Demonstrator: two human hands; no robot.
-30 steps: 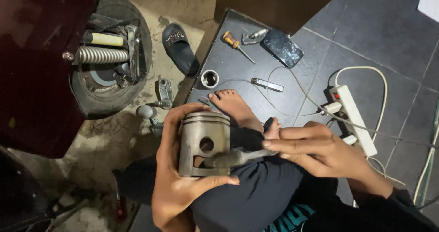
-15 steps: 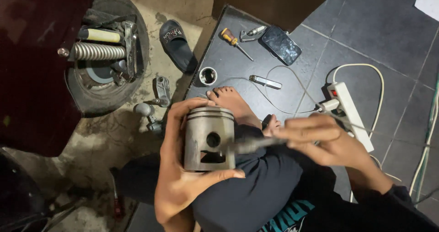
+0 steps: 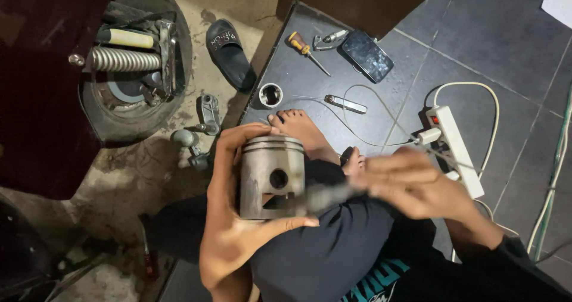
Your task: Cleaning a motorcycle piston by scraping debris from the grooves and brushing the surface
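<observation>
While the person sits on the floor (image 3: 476, 46) with one knee (image 3: 333, 242) raised, the left hand (image 3: 232, 218) grips a grey metal piston (image 3: 271, 177) upright above that knee, thumb below the skirt and fingers wrapped around the left side. The piston shows ring grooves at the top, a round pin hole in its side and a cut-out at the lower skirt. The right hand (image 3: 417, 186), blurred by motion, is closed on a slim dark tool (image 3: 325, 198) whose tip reaches the lower skirt of the piston. A bare foot (image 3: 301, 129) lies just beyond the piston. Farther away on the tiles lie a small metal ring (image 3: 270, 95), a screwdriver (image 3: 307, 50) and a phone (image 3: 367, 55). A white power strip (image 3: 456, 150) lies to the right. At far left, a tyre (image 3: 137, 69) holds a coil spring (image 3: 122, 59), with a black sandal (image 3: 227, 53) beside it.
</observation>
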